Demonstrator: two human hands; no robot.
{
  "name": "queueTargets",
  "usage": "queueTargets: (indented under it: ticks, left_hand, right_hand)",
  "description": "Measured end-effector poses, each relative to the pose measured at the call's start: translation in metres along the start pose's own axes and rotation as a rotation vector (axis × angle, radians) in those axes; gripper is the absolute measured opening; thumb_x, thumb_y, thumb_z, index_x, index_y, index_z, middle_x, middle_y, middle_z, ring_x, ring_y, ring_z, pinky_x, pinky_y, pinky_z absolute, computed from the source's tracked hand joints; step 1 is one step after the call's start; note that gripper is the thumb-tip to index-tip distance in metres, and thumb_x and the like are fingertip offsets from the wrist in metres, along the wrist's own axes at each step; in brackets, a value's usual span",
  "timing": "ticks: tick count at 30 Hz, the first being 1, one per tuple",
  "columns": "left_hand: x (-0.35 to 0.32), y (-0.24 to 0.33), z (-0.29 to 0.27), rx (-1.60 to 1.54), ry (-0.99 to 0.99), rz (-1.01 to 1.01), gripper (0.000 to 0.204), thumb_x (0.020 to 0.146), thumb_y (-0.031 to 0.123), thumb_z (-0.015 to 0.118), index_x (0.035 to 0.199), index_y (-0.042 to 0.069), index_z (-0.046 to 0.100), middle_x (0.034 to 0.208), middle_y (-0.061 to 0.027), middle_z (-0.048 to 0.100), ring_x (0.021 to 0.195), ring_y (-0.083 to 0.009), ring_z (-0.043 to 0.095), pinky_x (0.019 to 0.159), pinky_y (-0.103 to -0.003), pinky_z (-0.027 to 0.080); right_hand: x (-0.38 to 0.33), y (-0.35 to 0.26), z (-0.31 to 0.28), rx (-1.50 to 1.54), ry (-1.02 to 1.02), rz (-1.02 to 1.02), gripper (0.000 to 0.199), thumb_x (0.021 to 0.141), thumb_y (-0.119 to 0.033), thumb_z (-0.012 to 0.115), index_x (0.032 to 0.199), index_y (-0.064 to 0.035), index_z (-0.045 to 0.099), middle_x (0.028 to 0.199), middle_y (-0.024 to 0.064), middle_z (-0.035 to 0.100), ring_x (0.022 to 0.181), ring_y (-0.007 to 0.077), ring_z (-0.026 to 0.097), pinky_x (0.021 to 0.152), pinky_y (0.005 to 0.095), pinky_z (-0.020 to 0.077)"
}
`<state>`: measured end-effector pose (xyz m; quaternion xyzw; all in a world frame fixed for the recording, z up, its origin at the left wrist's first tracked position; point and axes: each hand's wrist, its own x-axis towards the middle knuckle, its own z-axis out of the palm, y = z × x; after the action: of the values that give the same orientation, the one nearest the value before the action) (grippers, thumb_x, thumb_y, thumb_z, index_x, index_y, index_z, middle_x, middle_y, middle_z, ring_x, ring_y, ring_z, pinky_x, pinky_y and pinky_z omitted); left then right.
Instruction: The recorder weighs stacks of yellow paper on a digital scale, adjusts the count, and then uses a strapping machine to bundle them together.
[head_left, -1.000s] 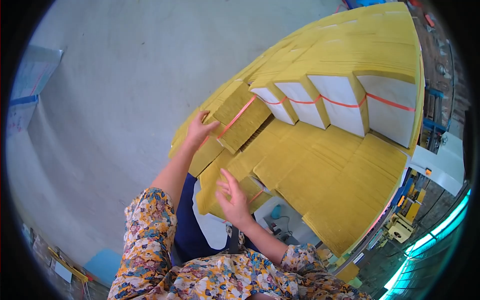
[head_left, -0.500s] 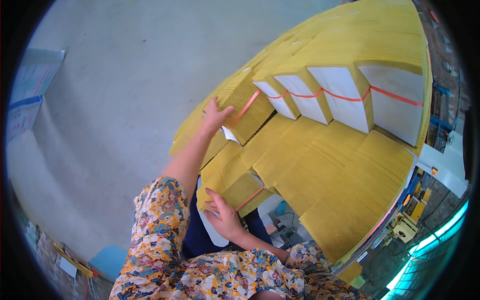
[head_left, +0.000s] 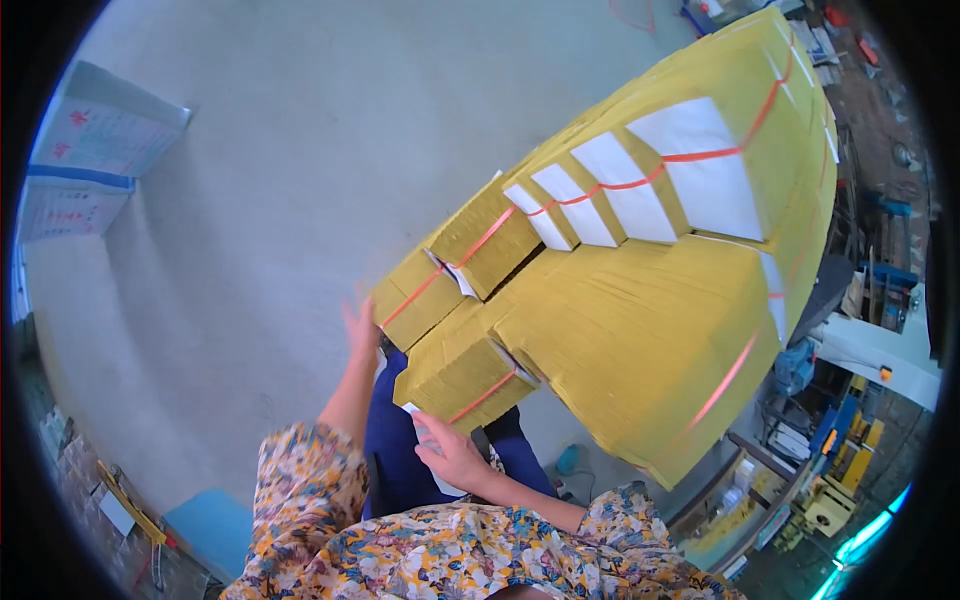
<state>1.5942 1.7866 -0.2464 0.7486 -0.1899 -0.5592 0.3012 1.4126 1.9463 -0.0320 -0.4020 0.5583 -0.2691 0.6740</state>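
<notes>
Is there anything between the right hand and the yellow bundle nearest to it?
Nothing visible. The right hand already touches the lower end of the yellow bundle with the orange strap. The left hand is at the next bundle's side.

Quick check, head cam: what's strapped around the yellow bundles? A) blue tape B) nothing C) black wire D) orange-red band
D: each yellow bundle, like the one by the right hand, the near bundle, has a thin orange-red band running across it; the upright bundles behind show the same band over their white ends.
</notes>
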Motion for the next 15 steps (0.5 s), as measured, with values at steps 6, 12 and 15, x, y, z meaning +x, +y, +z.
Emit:
queueTargets:
  ticks: [6,12,15]
  left_hand:
    - [-0.166,-0.055,-0.195,-0.007,0.554,-0.158,0.079,0.09,0.033,0.062,0.154,0.015,0.018,0.154,-0.0142,0.03,0.138,-0.037,0.033,0.101,-0.061,0.038]
    - [-0.267,-0.078,-0.154,0.269,0.194,-0.28,0.056,0.085,0.024,0.06,0.136,0.008,0.044,0.101,-0.0113,0.052,0.085,-0.0226,0.053,0.07,-0.044,0.055]
    - [-0.292,-0.022,-0.046,0.415,-0.405,-0.237,0.049,0.095,0.029,0.06,0.135,0.004,0.048,0.125,-0.0115,0.055,0.109,-0.0285,0.059,0.085,-0.043,0.054]
  right_hand:
    - [-0.063,0.036,-0.056,-0.309,-0.315,0.013,0.041,0.09,-0.021,0.061,0.127,-0.0048,0.056,0.113,0.0158,0.068,0.104,0.0276,0.067,0.089,0.0361,0.0527]
    - [-0.104,0.14,-0.142,-0.346,0.014,0.096,0.04,0.084,-0.035,0.061,0.115,-0.0107,0.067,0.107,0.017,0.07,0.096,0.0332,0.068,0.084,0.0406,0.0536]
    - [-0.121,0.208,-0.186,-0.476,0.385,0.316,0.027,0.082,-0.027,0.057,0.094,-0.0096,0.074,0.097,0.0188,0.071,0.094,0.0361,0.068,0.081,0.0457,0.0539]
